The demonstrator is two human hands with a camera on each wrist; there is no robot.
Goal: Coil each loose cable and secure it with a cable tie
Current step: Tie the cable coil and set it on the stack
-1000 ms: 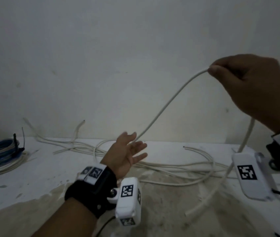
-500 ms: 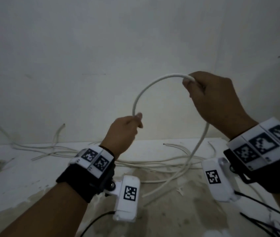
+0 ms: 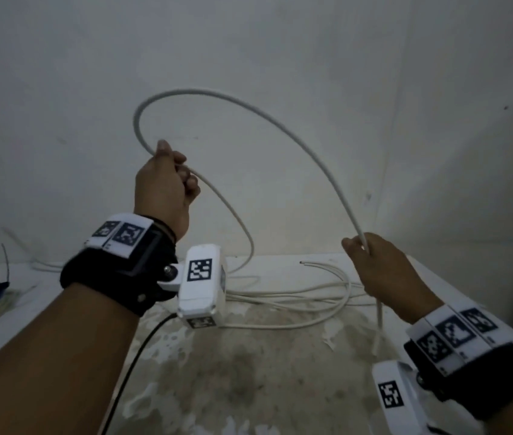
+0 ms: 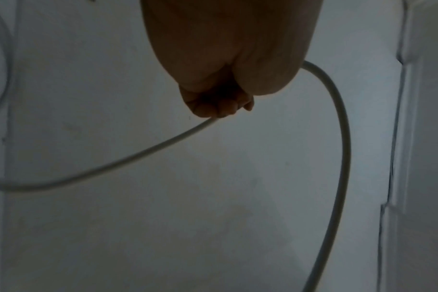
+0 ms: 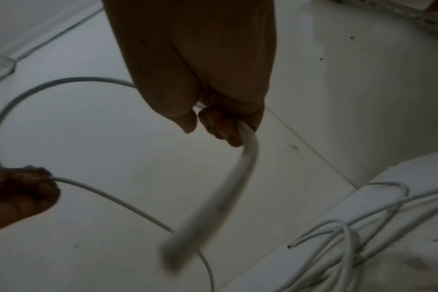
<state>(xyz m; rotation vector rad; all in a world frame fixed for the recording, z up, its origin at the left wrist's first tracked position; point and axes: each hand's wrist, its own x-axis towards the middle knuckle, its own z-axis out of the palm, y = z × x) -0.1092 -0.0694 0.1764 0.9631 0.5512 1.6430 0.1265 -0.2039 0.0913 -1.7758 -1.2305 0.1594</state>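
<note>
While your left hand point(image 3: 164, 180) fisted the white cable point(image 3: 280, 124) at 10 o'clock, your right hand point(image 3: 380, 265) pinched it at 4; feeding matched loops leftward looked smartest.

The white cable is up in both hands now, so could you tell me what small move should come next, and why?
Probably bring the right hand up to the left hand and pass over its section. The white cable arcs between them as one open loop, and the left hand already grips a crossing of it, so the loop likely closes there.
</note>
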